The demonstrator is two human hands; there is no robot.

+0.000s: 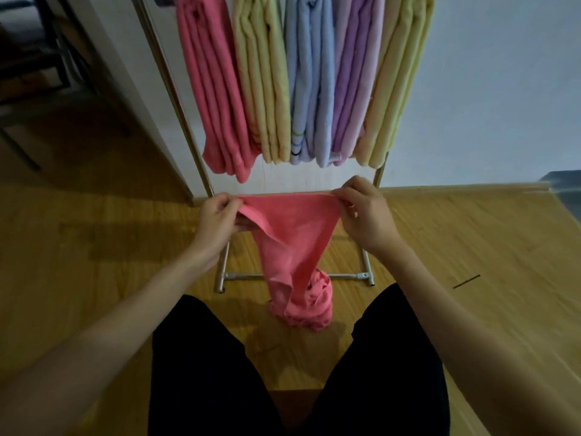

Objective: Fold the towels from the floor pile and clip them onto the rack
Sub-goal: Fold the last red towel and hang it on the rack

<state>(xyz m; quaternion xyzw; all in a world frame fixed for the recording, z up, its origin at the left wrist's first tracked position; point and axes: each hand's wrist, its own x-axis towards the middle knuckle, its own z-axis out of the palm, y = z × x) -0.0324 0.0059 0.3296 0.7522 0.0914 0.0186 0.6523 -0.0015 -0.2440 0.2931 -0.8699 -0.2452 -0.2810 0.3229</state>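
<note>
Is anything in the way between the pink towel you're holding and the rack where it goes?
Nothing visible blocks it. Left hand and right hand pinch the pink towel just before the rack. But hung towels fill the rack from side to side; its top is out of view.

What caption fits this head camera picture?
Both hands, left and right, stretch a pink towel before a rack of hanging towels.

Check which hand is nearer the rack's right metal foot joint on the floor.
Right. The right hand grips the pink cloth towel above and just left of the rack's right metal foot joint; the left hand grips the towel's opposite end, farther left.
</note>
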